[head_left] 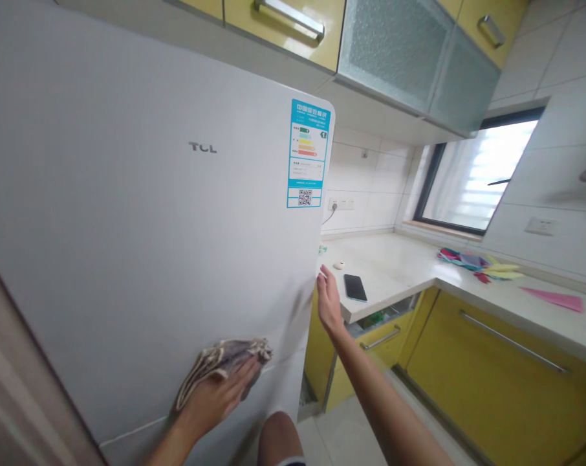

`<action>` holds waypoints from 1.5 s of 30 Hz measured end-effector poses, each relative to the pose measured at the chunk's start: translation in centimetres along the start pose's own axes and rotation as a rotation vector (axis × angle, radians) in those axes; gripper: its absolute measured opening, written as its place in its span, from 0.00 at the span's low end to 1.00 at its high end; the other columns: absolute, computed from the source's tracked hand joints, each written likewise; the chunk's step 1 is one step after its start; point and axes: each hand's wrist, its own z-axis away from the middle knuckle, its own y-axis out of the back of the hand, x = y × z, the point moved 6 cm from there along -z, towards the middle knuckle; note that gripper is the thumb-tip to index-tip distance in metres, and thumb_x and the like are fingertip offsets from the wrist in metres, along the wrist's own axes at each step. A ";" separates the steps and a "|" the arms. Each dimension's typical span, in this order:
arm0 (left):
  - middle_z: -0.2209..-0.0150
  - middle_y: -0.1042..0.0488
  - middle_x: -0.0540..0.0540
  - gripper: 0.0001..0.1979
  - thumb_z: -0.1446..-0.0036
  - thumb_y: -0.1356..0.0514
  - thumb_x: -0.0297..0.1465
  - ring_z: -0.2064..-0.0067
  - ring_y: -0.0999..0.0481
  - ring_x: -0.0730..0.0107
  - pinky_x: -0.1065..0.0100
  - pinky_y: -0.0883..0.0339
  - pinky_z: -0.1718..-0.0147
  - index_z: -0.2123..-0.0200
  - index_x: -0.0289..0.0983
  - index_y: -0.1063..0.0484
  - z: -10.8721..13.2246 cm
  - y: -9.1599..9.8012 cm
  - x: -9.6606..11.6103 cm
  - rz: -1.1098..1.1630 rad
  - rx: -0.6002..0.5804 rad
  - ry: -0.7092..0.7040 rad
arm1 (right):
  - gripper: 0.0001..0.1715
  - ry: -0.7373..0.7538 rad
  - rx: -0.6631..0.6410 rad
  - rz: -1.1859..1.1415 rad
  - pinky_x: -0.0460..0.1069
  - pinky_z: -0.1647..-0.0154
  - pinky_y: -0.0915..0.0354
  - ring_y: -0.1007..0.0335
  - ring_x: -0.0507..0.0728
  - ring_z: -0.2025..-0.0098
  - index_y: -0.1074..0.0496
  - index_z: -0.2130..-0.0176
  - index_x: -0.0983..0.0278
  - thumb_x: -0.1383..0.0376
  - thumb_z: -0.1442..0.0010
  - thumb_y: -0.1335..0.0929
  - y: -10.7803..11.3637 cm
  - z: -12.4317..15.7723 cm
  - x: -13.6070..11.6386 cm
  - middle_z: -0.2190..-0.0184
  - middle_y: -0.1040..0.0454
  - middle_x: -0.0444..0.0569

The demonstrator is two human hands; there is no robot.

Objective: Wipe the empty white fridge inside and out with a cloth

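Note:
A white fridge door (142,213) with a blue energy label (308,154) fills the left of the view. My left hand (220,398) lies flat with fingers stretched out, pressing a brownish folded cloth (227,359) against the lower part of the door. My right hand (328,299) rests on the door's right edge, fingers straight and together, holding nothing.
A pale countertop (400,268) runs right of the fridge with a black phone (355,287), a small white object (339,265) and coloured cloths (472,262). Yellow cabinets (491,369) stand below, wall cabinets above, a window (482,178) at the back.

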 end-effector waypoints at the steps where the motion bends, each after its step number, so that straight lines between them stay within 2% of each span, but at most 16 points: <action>1: 0.31 0.29 0.52 0.46 0.44 0.43 0.29 0.43 0.16 0.47 0.53 0.13 0.66 0.24 0.63 0.51 1.7 0.8 -1.6 -0.032 0.061 0.047 | 0.50 0.024 -0.010 -0.005 0.58 0.36 0.34 0.29 0.67 0.36 0.28 0.35 0.67 0.31 0.31 0.40 -0.9 -1.7 -0.9 0.35 0.26 0.63; 3: 0.32 0.28 0.57 0.47 0.43 0.42 0.33 0.39 0.18 0.50 0.51 0.14 0.54 0.24 0.63 0.55 4.1 3.8 -5.2 -0.114 0.225 0.164 | 0.48 0.055 -0.008 -0.012 0.58 0.38 0.34 0.27 0.66 0.42 0.25 0.43 0.66 0.30 0.31 0.42 -2.6 -3.9 -1.8 0.43 0.22 0.61; 6: 0.31 0.30 0.61 0.46 0.42 0.39 0.43 0.39 0.18 0.46 0.44 0.25 0.35 0.24 0.67 0.56 4.7 12.3 -10.7 -0.242 0.487 0.296 | 0.47 0.082 0.093 0.008 0.58 0.44 0.34 0.26 0.66 0.49 0.25 0.53 0.65 0.29 0.31 0.45 -4.0 -4.5 -1.8 0.54 0.21 0.59; 11: 0.19 0.49 0.47 0.45 0.38 0.38 0.45 0.21 0.43 0.40 0.35 0.50 0.24 0.21 0.50 0.50 -0.2 31.4 -17.5 -0.376 0.865 0.562 | 0.46 0.101 0.184 0.025 0.56 0.54 0.37 0.29 0.64 0.58 0.28 0.61 0.62 0.27 0.32 0.46 -4.5 -3.5 -1.1 0.63 0.23 0.55; 13: 0.17 0.58 0.44 0.46 0.33 0.45 0.49 0.19 0.54 0.36 0.35 0.57 0.23 0.20 0.39 0.57 -2.9 37.1 -19.4 -0.285 0.928 0.648 | 0.46 0.110 0.195 0.025 0.55 0.54 0.37 0.30 0.63 0.59 0.28 0.62 0.62 0.27 0.32 0.45 -4.3 -3.5 -1.1 0.64 0.23 0.54; 15: 0.18 0.61 0.33 0.52 0.33 0.47 0.54 0.19 0.59 0.31 0.33 0.60 0.23 0.21 0.26 0.60 -4.3 40.8 -20.4 -0.263 1.072 0.753 | 0.46 0.112 0.196 0.019 0.55 0.54 0.36 0.29 0.63 0.59 0.28 0.61 0.63 0.27 0.32 0.45 -4.2 -3.7 -1.0 0.64 0.22 0.54; 17: 0.18 0.59 0.30 0.53 0.33 0.51 0.57 0.19 0.58 0.30 0.30 0.59 0.25 0.22 0.23 0.58 -5.1 41.8 -20.5 -0.289 1.104 0.784 | 0.46 0.099 0.164 -0.018 0.56 0.52 0.35 0.28 0.63 0.58 0.26 0.60 0.64 0.28 0.32 0.44 -4.3 -4.1 -0.5 0.62 0.21 0.56; 19: 0.19 0.57 0.29 0.49 0.31 0.54 0.58 0.19 0.57 0.32 0.25 0.56 0.32 0.22 0.26 0.56 -5.2 40.4 -19.8 -0.312 1.051 0.748 | 0.47 0.085 0.111 -0.068 0.57 0.50 0.33 0.27 0.64 0.55 0.25 0.57 0.65 0.27 0.32 0.43 -4.5 -4.5 0.1 0.59 0.19 0.57; 21: 0.19 0.55 0.28 0.47 0.29 0.52 0.56 0.19 0.55 0.34 0.25 0.52 0.34 0.22 0.29 0.56 -4.1 36.9 -18.5 -0.321 0.994 0.704 | 0.49 0.083 0.057 -0.107 0.59 0.46 0.32 0.25 0.66 0.51 0.23 0.54 0.67 0.27 0.33 0.43 -4.6 -4.8 0.6 0.54 0.18 0.60; 23: 0.20 0.52 0.29 0.49 0.34 0.43 0.54 0.20 0.50 0.34 0.27 0.48 0.28 0.20 0.35 0.55 -1.8 31.7 -16.8 -0.362 0.955 0.669 | 0.51 0.093 0.020 -0.122 0.61 0.41 0.32 0.25 0.67 0.47 0.23 0.50 0.68 0.27 0.33 0.43 -4.6 -5.1 0.8 0.49 0.18 0.62; 27: 0.22 0.47 0.33 0.57 0.46 0.32 0.45 0.24 0.39 0.35 0.34 0.37 0.29 0.20 0.39 0.55 4.0 18.2 -12.2 -0.468 0.799 0.524 | 0.52 0.108 -0.008 -0.116 0.62 0.37 0.33 0.25 0.68 0.44 0.23 0.49 0.67 0.26 0.33 0.43 -4.5 -5.2 0.8 0.47 0.19 0.63; 30: 0.25 0.40 0.51 0.51 0.50 0.35 0.45 0.23 0.41 0.53 0.45 0.34 0.29 0.23 0.54 0.46 7.7 9.4 -8.5 -0.455 0.657 0.289 | 0.52 0.131 0.000 -0.100 0.62 0.38 0.33 0.25 0.68 0.43 0.23 0.49 0.67 0.26 0.34 0.43 -4.4 -5.0 0.5 0.48 0.19 0.63; 33: 0.33 0.29 0.58 0.41 0.56 0.38 0.49 0.20 0.53 0.72 0.51 0.32 0.32 0.34 0.61 0.27 9.6 4.4 -6.0 -0.576 0.492 0.074 | 0.51 0.146 0.015 -0.082 0.61 0.40 0.31 0.25 0.68 0.45 0.23 0.49 0.67 0.27 0.33 0.44 -4.4 -4.8 0.3 0.50 0.18 0.62; 37: 0.33 0.31 0.65 0.39 0.67 0.42 0.51 0.19 0.55 0.74 0.59 0.40 0.29 0.46 0.66 0.20 10.3 3.7 -5.2 -0.679 0.420 -0.106 | 0.49 0.153 0.040 -0.059 0.60 0.44 0.31 0.25 0.66 0.49 0.24 0.54 0.65 0.27 0.32 0.45 -4.4 -4.6 0.2 0.54 0.18 0.60; 41: 0.32 0.34 0.70 0.37 0.67 0.42 0.48 0.20 0.55 0.77 0.71 0.50 0.26 0.48 0.69 0.18 10.3 5.6 -5.6 -0.632 0.406 -0.289 | 0.49 0.156 0.066 -0.046 0.59 0.46 0.31 0.26 0.66 0.50 0.25 0.55 0.65 0.27 0.32 0.45 -4.4 -4.4 0.2 0.57 0.19 0.59; 45: 0.33 0.32 0.71 0.35 0.62 0.41 0.45 0.19 0.55 0.76 0.69 0.54 0.23 0.46 0.67 0.19 9.4 8.7 -7.8 -0.629 0.372 -0.264 | 0.48 0.162 0.085 -0.037 0.58 0.49 0.32 0.27 0.65 0.53 0.25 0.57 0.64 0.28 0.32 0.46 -4.4 -4.3 0.1 0.59 0.19 0.58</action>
